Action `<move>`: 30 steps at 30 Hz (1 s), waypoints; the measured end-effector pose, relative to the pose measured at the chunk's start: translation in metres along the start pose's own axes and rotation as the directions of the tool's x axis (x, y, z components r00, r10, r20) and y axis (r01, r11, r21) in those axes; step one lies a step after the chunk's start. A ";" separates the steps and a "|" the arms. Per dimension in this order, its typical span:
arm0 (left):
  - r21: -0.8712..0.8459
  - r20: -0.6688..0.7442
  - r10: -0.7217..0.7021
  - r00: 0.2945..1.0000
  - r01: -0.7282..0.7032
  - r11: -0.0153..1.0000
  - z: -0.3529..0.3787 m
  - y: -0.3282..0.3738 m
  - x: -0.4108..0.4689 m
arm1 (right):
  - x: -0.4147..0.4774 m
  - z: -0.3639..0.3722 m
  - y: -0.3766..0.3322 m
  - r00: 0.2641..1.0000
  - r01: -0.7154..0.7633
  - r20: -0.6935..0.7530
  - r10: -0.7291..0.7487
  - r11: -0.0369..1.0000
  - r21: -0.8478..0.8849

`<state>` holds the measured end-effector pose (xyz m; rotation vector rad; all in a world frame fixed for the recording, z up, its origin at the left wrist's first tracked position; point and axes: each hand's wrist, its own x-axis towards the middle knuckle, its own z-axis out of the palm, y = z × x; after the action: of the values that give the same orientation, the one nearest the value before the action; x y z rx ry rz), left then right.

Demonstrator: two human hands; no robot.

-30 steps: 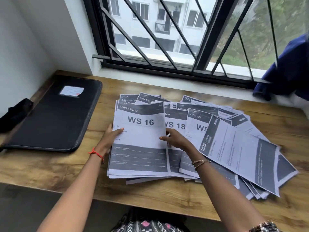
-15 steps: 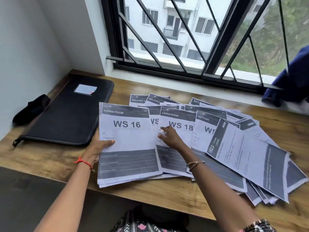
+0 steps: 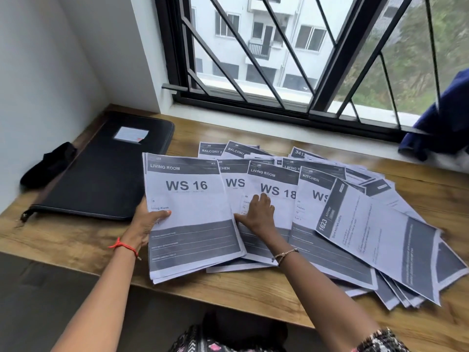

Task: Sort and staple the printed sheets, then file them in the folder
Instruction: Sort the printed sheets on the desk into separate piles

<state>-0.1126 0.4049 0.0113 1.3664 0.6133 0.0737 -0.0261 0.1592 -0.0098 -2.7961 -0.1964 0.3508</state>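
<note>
WS 16 sheets (image 3: 193,224) leftward, between left fingers (image 3: 162,213)

L hand (image 3: 146,222) pulled WS 16 stack (image 3: 190,217) left, uncovering WS 18 sheet (image 3: 278,191).

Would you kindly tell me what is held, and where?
The left hand pinches the white printed WS 16 paper stack at its left edge; the right hand holds nothing.

grey-banded printed sheets (image 3: 342,224) fanned overlapping beside shut black folder (image 3: 101,174) on desk
</note>
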 end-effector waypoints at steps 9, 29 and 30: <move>-0.015 0.025 -0.022 0.999 0.022 1.000 0.006 -0.001 0.005 | 0.003 -0.012 -0.007 0.996 -0.033 -0.077 0.037 0.998 0.058; -0.028 0.194 0.008 0.981 -0.003 1.000 0.062 -0.015 0.019 | -0.023 -0.004 -0.080 0.947 0.305 -0.185 -0.264 0.919 0.249; -0.010 0.197 0.009 0.980 -0.007 1.000 0.066 -0.016 0.020 | -0.024 -0.004 -0.077 0.948 0.304 -0.174 -0.265 0.916 0.263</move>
<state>-0.0708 0.3501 -0.0058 1.3487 0.4402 -0.0525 -0.0558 0.2263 0.0239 -2.4459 -0.4765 0.1070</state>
